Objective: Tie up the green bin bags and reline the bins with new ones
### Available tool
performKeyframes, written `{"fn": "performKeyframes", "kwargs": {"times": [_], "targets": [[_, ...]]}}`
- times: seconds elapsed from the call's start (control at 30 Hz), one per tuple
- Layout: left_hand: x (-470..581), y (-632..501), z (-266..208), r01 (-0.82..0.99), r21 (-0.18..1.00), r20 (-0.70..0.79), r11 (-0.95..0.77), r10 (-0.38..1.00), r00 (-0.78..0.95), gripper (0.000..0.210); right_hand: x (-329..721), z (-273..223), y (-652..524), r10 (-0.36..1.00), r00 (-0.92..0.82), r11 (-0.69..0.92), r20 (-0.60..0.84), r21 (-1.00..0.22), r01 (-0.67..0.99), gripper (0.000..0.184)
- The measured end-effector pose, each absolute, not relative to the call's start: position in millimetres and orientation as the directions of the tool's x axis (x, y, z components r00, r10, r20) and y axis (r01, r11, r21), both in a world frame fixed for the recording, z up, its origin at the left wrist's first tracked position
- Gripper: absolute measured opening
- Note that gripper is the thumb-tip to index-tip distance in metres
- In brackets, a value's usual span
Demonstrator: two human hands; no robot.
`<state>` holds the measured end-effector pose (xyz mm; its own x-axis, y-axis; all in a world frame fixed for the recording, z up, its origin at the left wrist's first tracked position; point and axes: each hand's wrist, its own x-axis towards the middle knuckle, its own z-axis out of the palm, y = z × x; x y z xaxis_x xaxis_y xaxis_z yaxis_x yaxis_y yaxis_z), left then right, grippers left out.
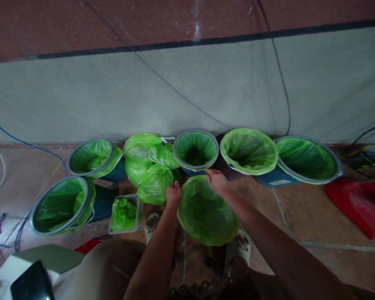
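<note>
A bin lined with a green plastic bag stands between my feet, the bag folded out over its rim. My left hand is closed at the bag's left edge, fingers curled. On the far edge, my right hand pinches the bag with bent fingers. Just beyond it is a smaller lined bin with a grey ring. To its right stands another bin, a light green bag spread over its mouth. Several tied, puffed-up green bags lie left of my left hand.
A clear plastic box holds crumpled green bags. Two ringed bins stand at left, and a blue one at right. A red dustpan-like object lies far right. A phone is at lower left. Cables hang along the wall.
</note>
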<state>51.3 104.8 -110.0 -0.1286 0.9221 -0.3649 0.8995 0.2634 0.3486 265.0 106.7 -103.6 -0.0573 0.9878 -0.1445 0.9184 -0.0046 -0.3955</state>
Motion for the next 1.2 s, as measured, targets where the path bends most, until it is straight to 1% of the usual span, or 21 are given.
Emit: {"fn": "performKeyframes", "kwargs": {"times": [0.1, 0.2, 0.3, 0.4, 0.5, 0.6, 0.67, 0.73, 0.77, 0.83, 0.9, 1.03, 1.1, 1.2], "targets": [[58, 91, -114, 0.862, 0.411, -0.411, 0.295, 0.904, -0.114, 0.048, 260, -114, 116, 0.973, -0.113, 0.025, -0.204, -0.39, 0.92, 0.037], [63, 82, -116, 0.86, 0.448, -0.375, 0.243, 0.925, -0.066, 0.039, 266, -128, 116, 0.967, -0.1, -0.004, -0.235, -0.406, 0.914, 0.035], [62, 78, -116, 0.894, 0.399, -0.358, 0.203, 0.932, -0.052, 0.034, 274, -137, 112, 0.968, -0.099, -0.013, -0.23, -0.438, 0.899, 0.037], [60, 77, -115, 0.927, 0.335, -0.378, 0.171, 0.925, -0.034, 0.03, 278, -139, 111, 0.97, -0.107, -0.003, -0.219, -0.448, 0.894, 0.037], [59, 77, -114, 0.945, 0.283, -0.425, 0.166, 0.905, -0.032, 0.031, 278, -137, 109, 0.967, -0.106, 0.002, -0.231, -0.41, 0.912, 0.04], [61, 78, -112, 0.95, 0.258, -0.453, 0.177, 0.89, -0.043, 0.032, 279, -131, 105, 0.966, -0.092, -0.002, -0.243, -0.363, 0.932, 0.042], [62, 79, -111, 0.95, 0.254, -0.466, 0.182, 0.883, -0.044, 0.031, 276, -123, 101, 0.98, -0.072, 0.005, -0.183, -0.341, 0.94, 0.044], [62, 80, -111, 0.945, 0.267, -0.468, 0.188, 0.883, -0.043, 0.031, 267, -115, 96, 0.993, -0.087, 0.056, -0.078, -0.335, 0.94, 0.044], [62, 80, -111, 0.939, 0.283, -0.464, 0.194, 0.885, -0.043, 0.032, 261, -112, 95, 0.993, -0.116, 0.098, -0.033, -0.34, 0.935, 0.043], [61, 79, -111, 0.921, 0.323, -0.449, 0.216, 0.892, -0.052, 0.035, 245, -108, 92, 0.979, -0.201, 0.189, 0.004, -0.367, 0.911, 0.038], [60, 77, -112, 0.898, 0.365, -0.44, 0.245, 0.896, -0.065, 0.041, 231, -108, 91, 0.966, -0.256, 0.229, -0.018, -0.394, 0.89, 0.035], [57, 73, -112, 0.851, 0.424, -0.462, 0.309, 0.882, -0.09, 0.044, 215, -122, 89, 0.963, -0.246, 0.184, -0.109, -0.398, 0.899, 0.031], [56, 71, -114, 0.827, 0.44, -0.488, 0.35, 0.866, -0.107, 0.042, 215, -134, 86, 0.958, -0.238, 0.166, -0.159, -0.37, 0.914, 0.032], [53, 65, -119, 0.79, 0.444, -0.532, 0.423, 0.834, -0.147, 0.039, 218, -150, 79, 0.957, -0.172, 0.089, -0.234, -0.326, 0.941, 0.041]]}}
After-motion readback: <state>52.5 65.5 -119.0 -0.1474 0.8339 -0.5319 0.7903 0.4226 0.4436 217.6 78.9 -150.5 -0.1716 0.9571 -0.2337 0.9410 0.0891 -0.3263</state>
